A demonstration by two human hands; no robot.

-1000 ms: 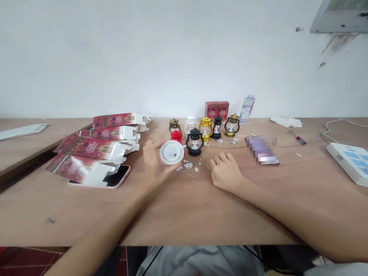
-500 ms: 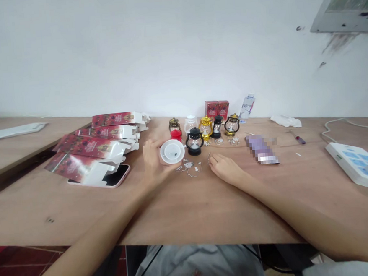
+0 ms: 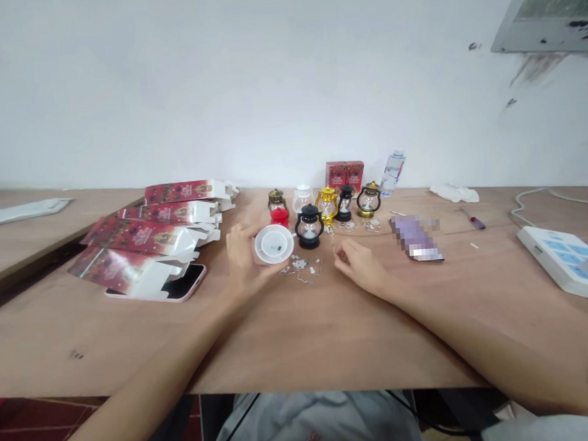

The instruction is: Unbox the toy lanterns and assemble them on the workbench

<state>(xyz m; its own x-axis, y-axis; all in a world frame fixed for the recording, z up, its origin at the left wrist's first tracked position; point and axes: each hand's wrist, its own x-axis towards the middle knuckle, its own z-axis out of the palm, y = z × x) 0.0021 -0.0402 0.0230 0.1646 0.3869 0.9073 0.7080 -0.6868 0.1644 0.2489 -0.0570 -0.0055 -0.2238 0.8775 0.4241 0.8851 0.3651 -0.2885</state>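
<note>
"What's on the far left?"

"Red boxes (image 3: pixel 138 231), lying down. A phone (image 3: pixel 190 285) pokes out from under them."

"And the left hand (image 3: pixel 243 254)?"

"Its fingers curl around the side of a round white cup (image 3: pixel 274 244), over the middle of the table (image 3: pixel 263 357). The cup's open side faces the person."

"What's next?"

"Little bits (image 3: pixel 301 265) on the wood, then a black lantern (image 3: pixel 308 227) standing up, near the cup."

"And the right hand (image 3: pixel 355 263)?"

"Its fingers are bent in close together. I can't tell if they pinch anything."

"Farther right?"

"A purple thing (image 3: pixel 410 232), then a white box (image 3: pixel 563 262) with blue patches."
</note>
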